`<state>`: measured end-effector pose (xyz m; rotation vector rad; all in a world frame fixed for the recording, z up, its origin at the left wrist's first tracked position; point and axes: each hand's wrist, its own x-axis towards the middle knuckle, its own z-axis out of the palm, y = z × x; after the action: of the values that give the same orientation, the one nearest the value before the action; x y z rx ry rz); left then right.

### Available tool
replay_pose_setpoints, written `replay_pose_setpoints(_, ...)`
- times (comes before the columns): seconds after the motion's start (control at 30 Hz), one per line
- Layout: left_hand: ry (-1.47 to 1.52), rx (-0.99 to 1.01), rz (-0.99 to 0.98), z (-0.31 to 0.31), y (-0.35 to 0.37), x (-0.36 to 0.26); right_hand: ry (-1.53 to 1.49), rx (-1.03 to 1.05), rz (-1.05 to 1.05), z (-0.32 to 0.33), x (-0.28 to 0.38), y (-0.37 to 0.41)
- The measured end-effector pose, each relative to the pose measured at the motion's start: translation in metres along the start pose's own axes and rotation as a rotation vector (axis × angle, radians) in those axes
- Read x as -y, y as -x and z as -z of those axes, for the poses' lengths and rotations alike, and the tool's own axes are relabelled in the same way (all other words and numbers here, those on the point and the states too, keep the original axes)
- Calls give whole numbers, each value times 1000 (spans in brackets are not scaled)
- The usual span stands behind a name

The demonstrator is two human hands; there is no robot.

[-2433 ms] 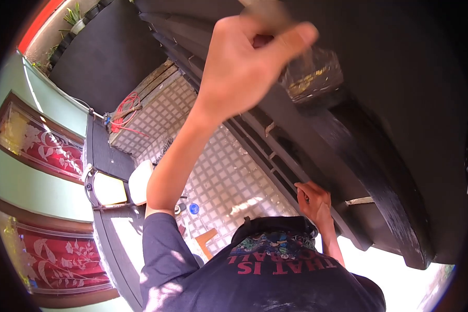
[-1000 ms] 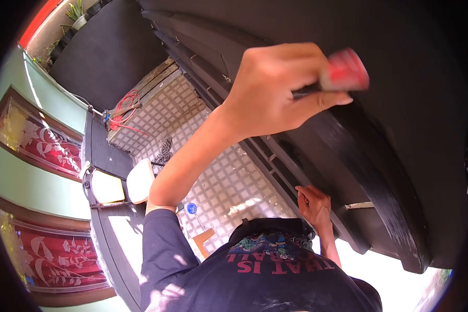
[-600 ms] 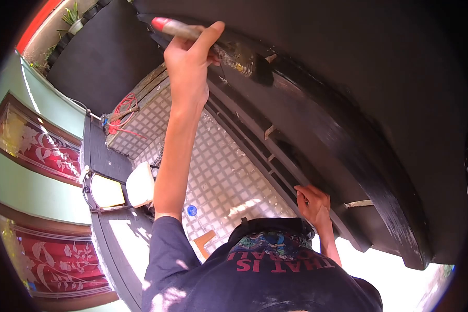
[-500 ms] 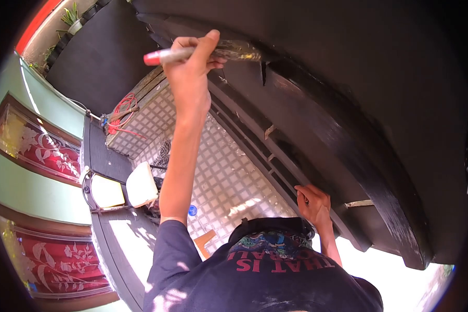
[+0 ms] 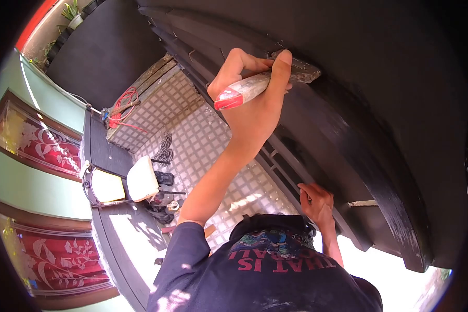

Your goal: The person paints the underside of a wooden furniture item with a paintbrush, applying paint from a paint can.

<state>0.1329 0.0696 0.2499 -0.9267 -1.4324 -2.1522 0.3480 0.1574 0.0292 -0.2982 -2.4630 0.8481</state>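
My left hand (image 5: 255, 99) is closed round a paintbrush (image 5: 252, 87) with a worn pale handle and a red end. Its paint-smeared head lies right at the upper edge of a black curved beam (image 5: 361, 151), which has glossy streaks along its face. Lower down on the right, my right hand (image 5: 317, 204) has its fingers curled round a black rail (image 5: 288, 169) below the beam. A pale unpainted strip (image 5: 362, 203) shows between the rail and the beam.
A white-seated chair (image 5: 142, 179) stands at the left, with dark items on the tiled floor (image 5: 213, 156) beside it. Red cord (image 5: 124, 106) lies coiled on a tiled ledge. Behind are windows with red curtains (image 5: 54, 153) and a potted plant (image 5: 75, 21).
My left hand has moved right and slightly down along the beam with the paintbrush, and its handle now tilts more. My right hand has hardly moved.
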Motion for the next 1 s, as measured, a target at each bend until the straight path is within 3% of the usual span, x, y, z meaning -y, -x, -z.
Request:
replay_pose_setpoints(0.1,64,61,89,-6,12,-18,-10,-27,26,0,1,-3)
replay_pose_setpoints(0.13,40,109,14,-7,17,-19,-8,-24,23,0,1,-2)
replay_pose_setpoints(0.23,226,236,201,-10,23,-38,11,-28,-8,0,-1,0)
replay_pose_setpoints(0.33,520,317,613,-6,10,-32,18,-12,-37,0,0,2)
replay_pose_setpoints(0.43,596,363,697,-12,13,-15,8,2,-49,0,0,-1)
replay_pose_setpoints(0.57,392,319,331,-4,-5,-8,17,6,-55,2,0,0)
replay_pose_setpoints(0.6,309,302,308,0,-14,0,17,0,-52,1,0,1)
replay_pose_setpoints(0.63,389,305,436,7,-24,13,14,-6,-47,0,-1,1)
replay_pose_setpoints(0.7,372,289,398,19,-38,27,2,-25,-26,-2,-1,-1)
replay_pose_setpoints(1.0,-121,111,15,28,-62,17,0,-19,-47,1,2,-1)
